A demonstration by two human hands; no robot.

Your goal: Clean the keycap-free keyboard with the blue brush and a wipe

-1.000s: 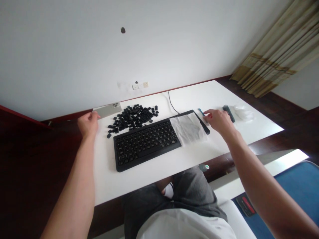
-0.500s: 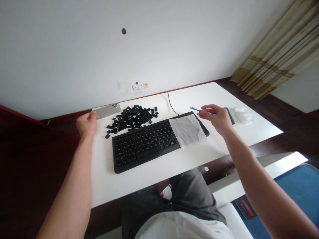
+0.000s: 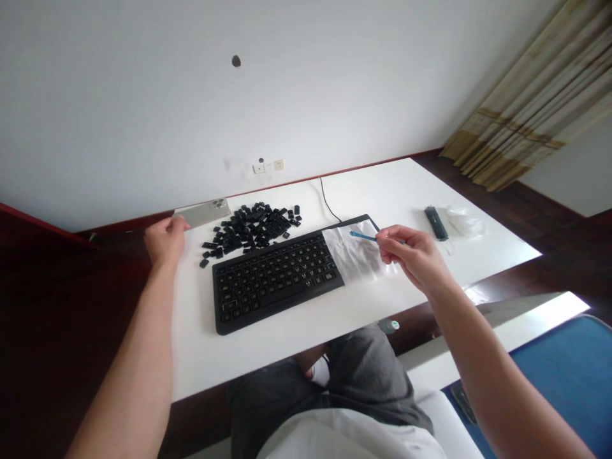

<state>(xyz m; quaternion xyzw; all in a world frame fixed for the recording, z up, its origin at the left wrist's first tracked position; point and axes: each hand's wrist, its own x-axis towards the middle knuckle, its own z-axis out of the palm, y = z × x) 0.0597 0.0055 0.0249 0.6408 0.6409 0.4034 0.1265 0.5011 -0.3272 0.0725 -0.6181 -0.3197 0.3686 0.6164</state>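
My right hand (image 3: 406, 252) pinches a thin blue stick (image 3: 363, 236) with a small, slightly spread tip. It is held above the white sheet (image 3: 354, 255) that covers the right end of a black keyboard (image 3: 282, 274). The keyboard's visible part shows bare key sockets, with the keycaps off. Behind it lies a heap of loose black keycaps (image 3: 253, 226). Curled closed at the table's left edge, my left hand (image 3: 165, 237) is beside a phone (image 3: 201, 212) lying camera side up. What its fingers hold, if anything, is hidden.
A dark bundle (image 3: 435, 223) and a crumpled clear plastic bag (image 3: 463, 222) lie on the right of the white table (image 3: 282, 325). A black cable (image 3: 329, 201) runs from the keyboard towards the wall. Below the front edge a bottle cap (image 3: 394, 326) shows.
My right hand has moved down and slightly left, bringing the blue stick over the white sheet and uncovering the dark bundle. My left hand stays closed in place.
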